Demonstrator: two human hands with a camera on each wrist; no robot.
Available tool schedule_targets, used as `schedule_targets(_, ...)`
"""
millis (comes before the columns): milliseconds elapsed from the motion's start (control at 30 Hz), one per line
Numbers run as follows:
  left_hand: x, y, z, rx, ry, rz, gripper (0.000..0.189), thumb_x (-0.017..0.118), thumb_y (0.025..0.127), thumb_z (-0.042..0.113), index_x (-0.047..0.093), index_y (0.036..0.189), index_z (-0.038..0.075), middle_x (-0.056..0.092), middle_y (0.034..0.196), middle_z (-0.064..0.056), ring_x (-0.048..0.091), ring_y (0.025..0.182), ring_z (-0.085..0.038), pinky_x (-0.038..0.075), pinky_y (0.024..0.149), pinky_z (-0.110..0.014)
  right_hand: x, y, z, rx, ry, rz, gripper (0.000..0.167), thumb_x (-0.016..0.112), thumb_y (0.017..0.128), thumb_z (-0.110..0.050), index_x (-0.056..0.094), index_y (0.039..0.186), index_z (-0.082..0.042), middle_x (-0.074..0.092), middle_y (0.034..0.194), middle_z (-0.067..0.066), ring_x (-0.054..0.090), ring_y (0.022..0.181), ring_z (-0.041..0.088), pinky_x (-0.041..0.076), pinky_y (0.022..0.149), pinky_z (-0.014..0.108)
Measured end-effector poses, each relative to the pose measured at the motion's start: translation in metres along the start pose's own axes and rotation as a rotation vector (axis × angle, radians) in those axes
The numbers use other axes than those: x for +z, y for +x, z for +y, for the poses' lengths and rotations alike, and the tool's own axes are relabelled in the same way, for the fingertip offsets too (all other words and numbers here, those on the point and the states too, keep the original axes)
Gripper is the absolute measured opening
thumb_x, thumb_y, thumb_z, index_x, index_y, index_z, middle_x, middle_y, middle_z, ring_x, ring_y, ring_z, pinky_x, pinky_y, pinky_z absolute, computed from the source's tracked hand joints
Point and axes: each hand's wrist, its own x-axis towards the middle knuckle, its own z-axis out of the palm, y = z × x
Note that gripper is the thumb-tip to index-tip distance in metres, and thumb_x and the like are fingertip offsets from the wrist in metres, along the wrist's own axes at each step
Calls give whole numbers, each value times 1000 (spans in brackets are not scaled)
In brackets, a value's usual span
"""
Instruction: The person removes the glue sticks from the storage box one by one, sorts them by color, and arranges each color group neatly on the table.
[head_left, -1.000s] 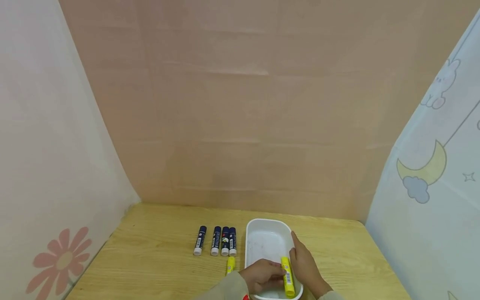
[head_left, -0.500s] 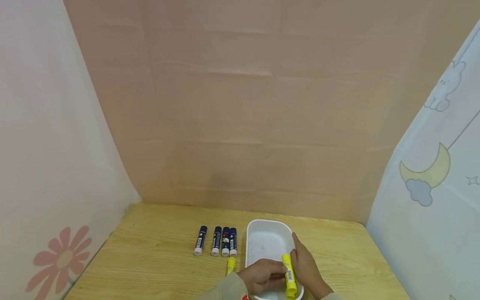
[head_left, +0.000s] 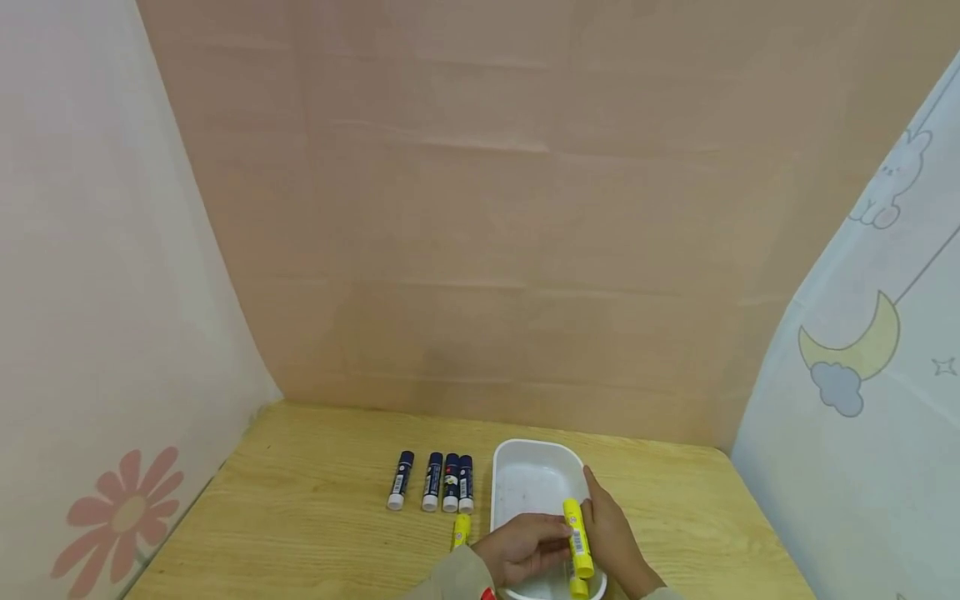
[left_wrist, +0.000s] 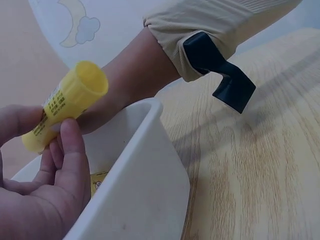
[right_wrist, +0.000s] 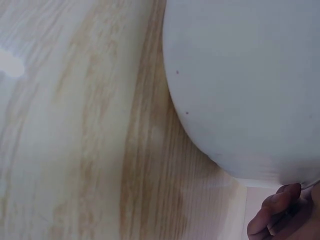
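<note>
My left hand (head_left: 523, 546) pinches a yellow glue stick (head_left: 577, 537) between thumb and fingers, tilted above a white plastic tray (head_left: 534, 450). In the left wrist view the yellow glue stick (left_wrist: 65, 105) shows a hollow round end towards the camera. Below it, a second yellow glue stick (head_left: 578, 587) lies in the tray, mostly covered. My right hand (head_left: 613, 533) holds the tray's right side at the rim; its curled fingers show against the tray wall (right_wrist: 250, 100) in the right wrist view.
Several dark blue glue sticks (head_left: 432, 483) with white ends lie in a row left of the tray. Another yellow glue stick (head_left: 461, 530) lies nearer, partly behind the left sleeve (head_left: 457, 575). The wooden table (head_left: 322, 500) is bordered by hanging cloths.
The left hand has lifted the pinched glue stick slightly, away from the tray floor, uncovering part of the glue stick beneath. The right hand stays at the tray's rim.
</note>
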Motion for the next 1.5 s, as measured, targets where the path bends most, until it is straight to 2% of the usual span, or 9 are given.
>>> schedule_targets(100, -1, 1, 1, -20, -5, -4, 29, 62, 95, 11, 61, 122, 0, 66, 111, -12, 65, 94, -13, 51, 92, -27, 1, 2, 1, -5, -8, -12, 51, 38, 102, -5, 24, 150, 5, 37, 147, 27, 39, 132, 45, 32, 106, 58)
schedule_targets(333, -2, 0, 2, 5, 105, 29, 28, 63, 95, 13, 60, 120, 1, 66, 109, -9, 64, 92, -13, 52, 90, -29, 4, 5, 2, -36, 4, -12, 51, 38, 103, -5, 24, 150, 5, 38, 146, 28, 39, 131, 46, 33, 106, 59)
schedule_targets(433, -3, 1, 4, 36, 87, 30, 27, 62, 95, 12, 61, 120, 1, 66, 110, -9, 63, 94, -13, 52, 91, -29, 4, 9, 3, -62, -9, -11, 50, 37, 103, -7, 24, 150, 6, 38, 146, 28, 39, 132, 46, 32, 106, 60)
schedule_targets(567, -1, 2, 4, 82, 68, 0, 26, 62, 96, 11, 60, 119, -1, 65, 110, -10, 63, 96, -15, 51, 93, -31, 1, 10, 7, -68, -44, -19, 50, 36, 104, -9, 22, 150, 6, 38, 146, 28, 38, 132, 45, 33, 105, 60)
schedule_targets(700, 2, 2, 5, 96, 59, -19, 26, 61, 96, 10, 60, 119, 0, 65, 111, -10, 63, 98, -15, 50, 94, -32, -1, 11, 12, -61, -65, -12, 51, 37, 103, -6, 23, 150, 7, 41, 143, 29, 41, 130, 46, 36, 103, 60)
schedule_targets(933, -2, 0, 17, 131, 56, -34, 31, 60, 97, 12, 59, 125, 0, 66, 115, -10, 64, 101, -16, 50, 95, -33, -2, 17, 16, -68, -66, 18, 53, 38, 100, -8, 25, 149, 7, 46, 140, 29, 45, 127, 43, 40, 101, 57)
schedule_targets(1133, -13, -18, 30, 166, 53, -47, 38, 60, 97, 13, 54, 132, 0, 65, 118, -11, 64, 106, -20, 49, 96, -34, -2, 19, 14, -50, -90, 8, 54, 38, 99, -8, 24, 149, 8, 43, 142, 30, 43, 129, 44, 39, 102, 57)
schedule_targets(1300, -28, -42, 41, 226, 66, -49, 42, 60, 97, 13, 50, 136, -2, 63, 121, -13, 63, 108, -21, 49, 97, -34, -5, 18, 11, -40, -105, 9, 54, 38, 100, -8, 23, 149, 9, 42, 141, 31, 41, 129, 46, 38, 102, 58)
schedule_targets(1500, -46, -70, 47, 275, 77, -33, 46, 58, 98, 15, 46, 138, -5, 61, 125, -16, 62, 111, -23, 48, 98, -35, -8, 17, 10, -45, -107, 12, 54, 38, 100, -8, 22, 149, 10, 41, 142, 32, 40, 130, 47, 36, 104, 57)
